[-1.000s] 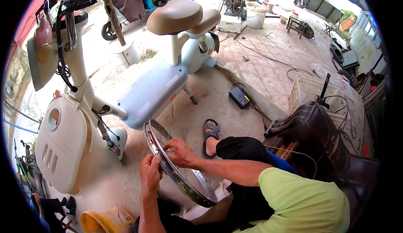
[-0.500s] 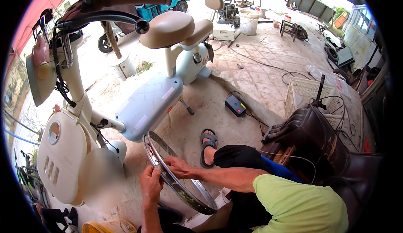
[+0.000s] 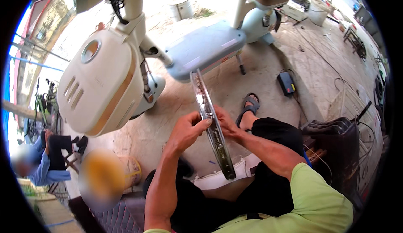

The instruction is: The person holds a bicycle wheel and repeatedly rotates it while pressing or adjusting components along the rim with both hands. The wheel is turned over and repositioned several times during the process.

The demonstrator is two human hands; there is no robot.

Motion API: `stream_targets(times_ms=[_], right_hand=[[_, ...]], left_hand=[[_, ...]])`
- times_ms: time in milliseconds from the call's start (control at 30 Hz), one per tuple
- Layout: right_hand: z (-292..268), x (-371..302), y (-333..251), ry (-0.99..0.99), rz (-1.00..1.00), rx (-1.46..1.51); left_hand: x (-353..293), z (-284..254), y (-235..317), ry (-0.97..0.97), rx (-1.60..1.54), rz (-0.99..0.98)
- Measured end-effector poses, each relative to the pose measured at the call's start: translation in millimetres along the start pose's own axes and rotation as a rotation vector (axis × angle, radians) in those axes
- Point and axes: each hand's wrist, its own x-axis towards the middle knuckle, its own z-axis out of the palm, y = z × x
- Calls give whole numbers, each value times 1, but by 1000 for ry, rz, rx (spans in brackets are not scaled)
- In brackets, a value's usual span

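Between my knees stands a bare metal wheel rim (image 3: 217, 142), seen nearly edge-on, with a shiny side and brown grime along its inner channel. My left hand (image 3: 187, 131) grips its near-left side, thumb pressed on the edge and fingers curled. From the other side, my right hand (image 3: 226, 124) is closed round the rim at about the same height; its fingertips are partly hidden behind the metal. Just beyond the rim's top end is the pale blue footboard (image 3: 205, 50) of a cream electric scooter (image 3: 98, 82).
A black box with a cable (image 3: 286, 84) lies on the ground beyond my sandalled foot (image 3: 248, 109). Dark padded seating (image 3: 336, 149) and a pale crate (image 3: 345, 103) are at the right. At the left are a yellowish bucket (image 3: 133, 170) and a seated person (image 3: 54, 149).
The view has swung left and down, so the scooter appears further right and higher. The rim has turned from an open oval to nearly edge-on, with both hands still on it.
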Motion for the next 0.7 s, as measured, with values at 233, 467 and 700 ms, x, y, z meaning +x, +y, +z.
stream_targets(times_ms=[233, 467, 700], right_hand=[[1, -4, -21, 11, -49, -361], [0, -3, -20, -7, -113, -396], [1, -7, -22, 16, -100, -380]], left_hand=[[-4, -10, -2, 243, 125, 223], [0, 15, -7, 260, 23, 385], [0, 20, 1, 325, 205, 359]])
